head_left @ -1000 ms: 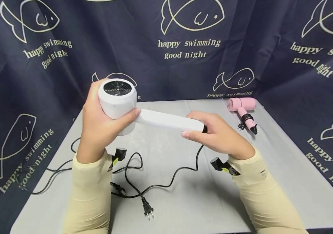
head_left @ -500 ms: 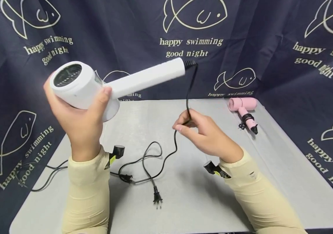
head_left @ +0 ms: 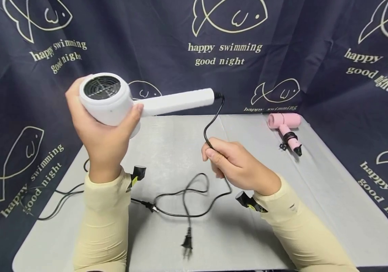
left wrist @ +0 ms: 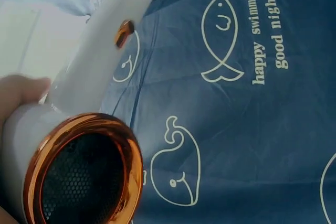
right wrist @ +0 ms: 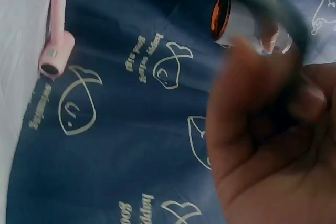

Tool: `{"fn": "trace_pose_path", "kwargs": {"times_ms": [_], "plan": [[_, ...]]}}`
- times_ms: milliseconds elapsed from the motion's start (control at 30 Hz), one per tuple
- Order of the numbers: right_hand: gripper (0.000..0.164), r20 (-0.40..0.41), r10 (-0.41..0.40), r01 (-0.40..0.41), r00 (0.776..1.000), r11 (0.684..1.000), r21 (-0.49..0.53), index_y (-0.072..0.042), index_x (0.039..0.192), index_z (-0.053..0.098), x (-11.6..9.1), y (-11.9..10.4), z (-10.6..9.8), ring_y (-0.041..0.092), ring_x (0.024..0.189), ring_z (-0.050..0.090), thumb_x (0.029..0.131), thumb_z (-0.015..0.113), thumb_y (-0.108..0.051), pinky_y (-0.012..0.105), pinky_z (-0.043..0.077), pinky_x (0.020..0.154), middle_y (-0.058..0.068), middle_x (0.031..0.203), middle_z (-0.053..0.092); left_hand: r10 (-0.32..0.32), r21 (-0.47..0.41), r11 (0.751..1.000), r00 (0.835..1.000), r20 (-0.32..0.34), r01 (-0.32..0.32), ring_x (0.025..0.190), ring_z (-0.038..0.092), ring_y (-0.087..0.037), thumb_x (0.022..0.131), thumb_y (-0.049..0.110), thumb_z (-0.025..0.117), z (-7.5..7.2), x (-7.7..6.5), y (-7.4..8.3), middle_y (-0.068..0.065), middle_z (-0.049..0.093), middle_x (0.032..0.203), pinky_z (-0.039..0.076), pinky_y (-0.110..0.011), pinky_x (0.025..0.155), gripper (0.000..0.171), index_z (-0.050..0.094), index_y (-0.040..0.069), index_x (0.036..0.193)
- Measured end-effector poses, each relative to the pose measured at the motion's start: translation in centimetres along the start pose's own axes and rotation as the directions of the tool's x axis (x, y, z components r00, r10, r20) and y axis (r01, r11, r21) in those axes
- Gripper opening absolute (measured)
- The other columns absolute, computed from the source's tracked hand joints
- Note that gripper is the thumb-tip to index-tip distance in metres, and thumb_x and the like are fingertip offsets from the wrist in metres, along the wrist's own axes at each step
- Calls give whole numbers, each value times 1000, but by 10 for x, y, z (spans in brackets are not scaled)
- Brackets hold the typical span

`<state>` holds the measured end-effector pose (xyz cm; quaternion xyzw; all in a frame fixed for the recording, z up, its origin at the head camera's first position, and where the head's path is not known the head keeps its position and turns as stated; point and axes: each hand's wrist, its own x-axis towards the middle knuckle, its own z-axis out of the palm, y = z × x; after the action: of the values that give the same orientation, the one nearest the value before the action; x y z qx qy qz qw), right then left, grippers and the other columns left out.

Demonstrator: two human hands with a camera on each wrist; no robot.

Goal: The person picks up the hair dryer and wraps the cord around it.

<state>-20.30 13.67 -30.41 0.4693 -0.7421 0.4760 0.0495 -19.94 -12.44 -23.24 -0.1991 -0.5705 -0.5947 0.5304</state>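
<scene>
My left hand [head_left: 103, 145] grips the barrel of a white hair dryer [head_left: 177, 102] above the table, its thumb by the base of the handle. The round black intake grille faces up toward me, and the handle points right. In the left wrist view, the copper-coloured ring [left wrist: 135, 182] round its mesh outlet shows. A black power cord [head_left: 205, 132] leaves the handle's end and runs down to my right hand [head_left: 239, 164], whose fingers curl round it. Below, the cord loops over the table to a two-pin plug [head_left: 187, 241].
A pink hair dryer [head_left: 287, 121] with its cord wound round the handle lies at the table's back right. Another black connector [head_left: 150, 206] joins a cable running left past my forearm. A dark blue curtain [head_left: 228, 79] with fish prints hangs round the grey table [head_left: 316, 226].
My right hand has left the handle's end and now holds the cord lower down. The dryer first rose and swung left with its handle tilted up, then came slightly back down and right.
</scene>
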Motion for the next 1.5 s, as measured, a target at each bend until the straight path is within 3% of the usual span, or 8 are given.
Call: {"fn": "trace_pose_path", "kwargs": {"times_ms": [100, 233, 500, 733, 933, 1067, 1300, 1500], "plan": [[19, -31, 7, -14, 1000, 974, -224, -21, 87, 54, -3, 0, -5, 3, 51, 39, 101, 43, -14, 19, 38, 51, -12, 63, 44, 4, 87, 996, 996, 87, -11, 105, 56, -25, 58, 1, 82, -1, -2, -1, -11, 59, 112, 44, -36, 94, 66, 54, 0, 118], [17, -58, -26, 3, 998, 928, -372, -22, 87, 53, -5, -3, -16, 2, 54, 34, 100, 44, -17, 18, 33, 52, -13, 69, 41, 5, 149, 988, 983, 184, -33, 103, 57, -23, 58, 1, 81, -4, -3, -3, -11, 61, 112, 45, -32, 90, 65, 56, 0, 118], [15, -253, -91, -23, 963, 909, -416, -13, 87, 60, -5, -7, -36, 5, 56, 37, 97, 50, -7, 18, 32, 54, -9, 66, 42, -30, 105, 994, 942, 334, -6, 103, 56, -23, 57, -2, 80, -9, -4, -7, -14, 62, 111, 43, -31, 91, 67, 55, -4, 119], [18, -318, -111, -27, 942, 916, -400, -11, 82, 59, -3, -2, -42, 5, 55, 38, 96, 50, -7, 19, 32, 54, -7, 63, 43, -111, -4, 993, 918, 380, 121, 98, 56, -26, 52, -8, 80, -12, -5, -7, -15, 62, 107, 44, -32, 86, 71, 57, -1, 118], [21, -248, 8, -84, 969, 951, -296, -21, 80, 54, -4, 8, -38, 7, 58, 42, 99, 47, -16, 23, 34, 53, -8, 65, 42, -120, -80, 984, 924, 363, 159, 98, 57, -29, 52, -9, 80, -10, -4, -7, -17, 62, 107, 44, -34, 88, 71, 56, -2, 118], [19, -165, 22, -84, 986, 922, -379, -23, 83, 53, -3, 13, -33, 6, 57, 43, 98, 46, -14, 22, 35, 50, -10, 66, 43, -113, -115, 981, 940, 323, 158, 98, 56, -30, 53, -9, 79, -9, -4, -7, -17, 61, 106, 44, -35, 91, 68, 56, -4, 117], [8, -124, 226, -254, 966, 919, -302, -31, 95, 54, -3, 16, -21, 7, 60, 43, 97, 50, -37, 25, 40, 54, -8, 69, 43, -150, -198, 961, 964, 220, 195, 96, 58, -34, 56, -8, 79, -7, -6, -3, -19, 60, 106, 47, -36, 86, 66, 55, -3, 118], [13, -56, 148, -158, 987, 921, -357, -23, 97, 50, -1, 22, -17, 2, 66, 53, 94, 56, -34, 23, 45, 57, -12, 75, 54, -132, -192, 969, 985, 114, 152, 97, 57, -36, 58, -6, 79, -7, -2, -5, -19, 59, 107, 48, -38, 86, 64, 55, -1, 117]]}}
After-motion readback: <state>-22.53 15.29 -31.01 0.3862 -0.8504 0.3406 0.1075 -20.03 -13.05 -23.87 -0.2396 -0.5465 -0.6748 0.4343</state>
